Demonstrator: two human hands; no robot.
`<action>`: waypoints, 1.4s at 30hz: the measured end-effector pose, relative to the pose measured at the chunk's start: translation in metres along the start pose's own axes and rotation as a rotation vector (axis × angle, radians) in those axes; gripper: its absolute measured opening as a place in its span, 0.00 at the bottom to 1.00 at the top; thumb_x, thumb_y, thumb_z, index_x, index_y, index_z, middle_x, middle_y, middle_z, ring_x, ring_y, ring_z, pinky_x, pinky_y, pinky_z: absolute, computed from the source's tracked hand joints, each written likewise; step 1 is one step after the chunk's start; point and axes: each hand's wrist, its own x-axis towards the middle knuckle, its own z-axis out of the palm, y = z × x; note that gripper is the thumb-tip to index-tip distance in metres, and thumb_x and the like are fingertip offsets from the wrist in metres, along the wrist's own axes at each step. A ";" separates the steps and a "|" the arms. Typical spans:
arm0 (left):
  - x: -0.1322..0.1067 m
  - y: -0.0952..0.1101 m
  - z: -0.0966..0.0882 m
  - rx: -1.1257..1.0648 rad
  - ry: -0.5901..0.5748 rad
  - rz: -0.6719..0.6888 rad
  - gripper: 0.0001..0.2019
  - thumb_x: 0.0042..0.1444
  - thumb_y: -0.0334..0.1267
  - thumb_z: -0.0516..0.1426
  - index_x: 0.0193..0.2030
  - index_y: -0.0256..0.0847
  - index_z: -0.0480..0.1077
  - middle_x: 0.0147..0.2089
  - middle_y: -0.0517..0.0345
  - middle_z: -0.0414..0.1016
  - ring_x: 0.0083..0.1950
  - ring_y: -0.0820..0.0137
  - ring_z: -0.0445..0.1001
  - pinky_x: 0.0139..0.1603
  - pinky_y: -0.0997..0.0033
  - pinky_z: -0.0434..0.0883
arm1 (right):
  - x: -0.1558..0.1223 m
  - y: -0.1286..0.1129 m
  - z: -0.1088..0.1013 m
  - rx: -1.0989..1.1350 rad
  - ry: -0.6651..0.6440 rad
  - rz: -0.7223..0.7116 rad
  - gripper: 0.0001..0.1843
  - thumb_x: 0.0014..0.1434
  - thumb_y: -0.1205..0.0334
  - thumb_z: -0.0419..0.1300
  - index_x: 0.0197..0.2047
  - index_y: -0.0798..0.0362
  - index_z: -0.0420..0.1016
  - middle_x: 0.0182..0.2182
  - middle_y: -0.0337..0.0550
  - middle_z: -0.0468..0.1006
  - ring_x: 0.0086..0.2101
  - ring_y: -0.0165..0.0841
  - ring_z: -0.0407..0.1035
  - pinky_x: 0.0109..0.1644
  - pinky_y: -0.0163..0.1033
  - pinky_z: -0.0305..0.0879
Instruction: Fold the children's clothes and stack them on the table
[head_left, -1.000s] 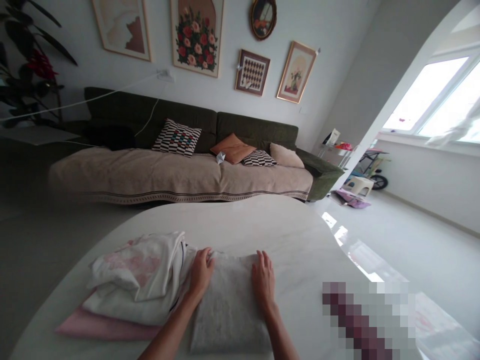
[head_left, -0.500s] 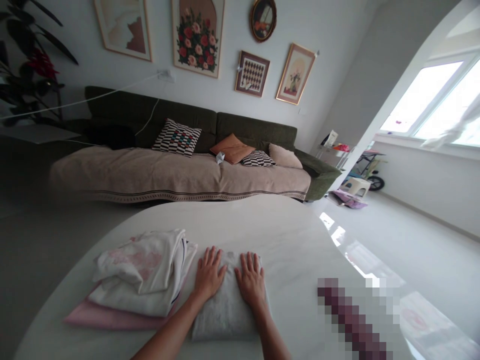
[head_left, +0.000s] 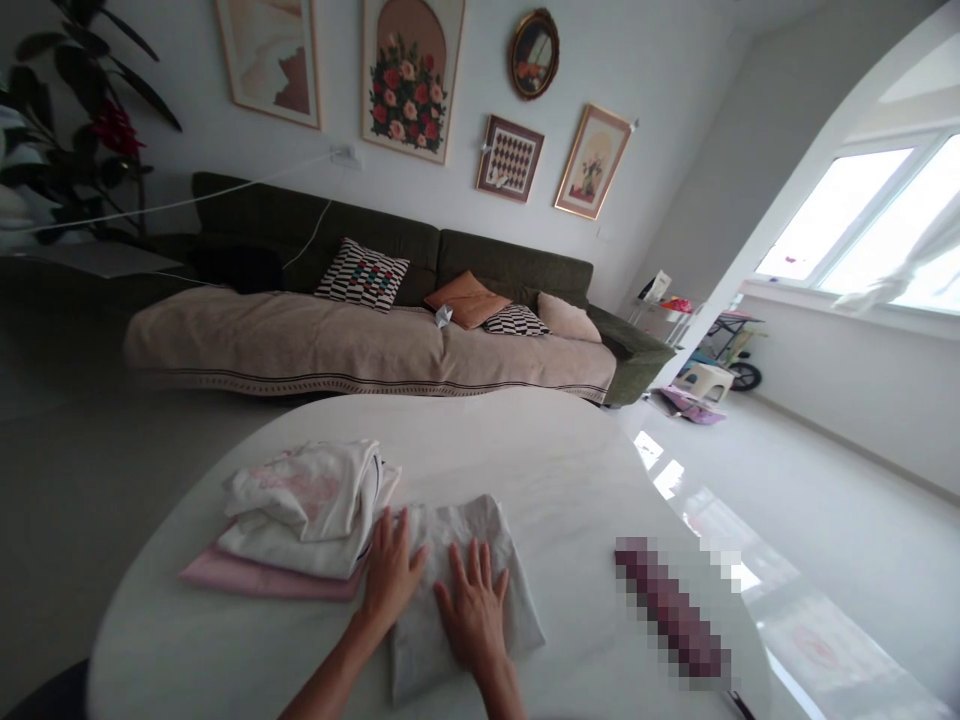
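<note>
A folded light grey garment [head_left: 517, 590] lies flat on the white marbled table [head_left: 585, 460] in front of me. My right hand [head_left: 476, 600] rests on its middle, palm down with the fingers spread. At the garment's left edge lies my left hand [head_left: 391, 570], its fingers stretched out and slightly apart. Just left of that hand is a loose pile: a white garment with a pink print [head_left: 307, 500] on top of a folded pink cloth [head_left: 270, 577]. Neither hand grips anything.
A blurred-out dark reddish long object [head_left: 675, 615] lies on the table's right side. Beyond the table stands a green sofa [head_left: 517, 265] with a beige cover [head_left: 360, 345] and several cushions. Framed pictures hang above it. A white stool [head_left: 705, 382] stands on the floor at right.
Both hands have slid nearer to me over the grey garment, the right one onto its middle and the left to its left edge. The view has shifted slightly.
</note>
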 end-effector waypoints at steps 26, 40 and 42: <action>0.024 0.066 -0.100 -0.731 -0.217 -0.044 0.23 0.57 0.50 0.46 0.57 0.45 0.62 0.62 0.57 0.60 0.64 0.64 0.54 0.64 0.59 0.53 | 0.022 0.009 -0.108 1.603 -0.107 0.243 0.19 0.40 0.63 0.57 0.40 0.56 0.71 0.24 0.36 0.74 0.23 0.29 0.67 0.27 0.33 0.63; -0.015 0.060 -0.023 -0.041 -0.501 0.172 0.28 0.58 0.49 0.47 0.64 0.52 0.45 0.69 0.52 0.38 0.67 0.51 0.40 0.59 0.39 0.48 | -0.012 0.122 -0.072 0.649 0.277 0.427 0.33 0.50 0.46 0.52 0.54 0.58 0.62 0.48 0.57 0.69 0.50 0.45 0.63 0.52 0.50 0.60; -0.011 0.060 -0.023 -0.074 -0.452 0.163 0.29 0.59 0.50 0.43 0.65 0.48 0.40 0.69 0.50 0.35 0.68 0.55 0.38 0.59 0.39 0.48 | -0.003 0.097 -0.064 0.375 0.387 0.272 0.31 0.56 0.47 0.46 0.58 0.54 0.58 0.58 0.55 0.59 0.59 0.44 0.50 0.59 0.51 0.51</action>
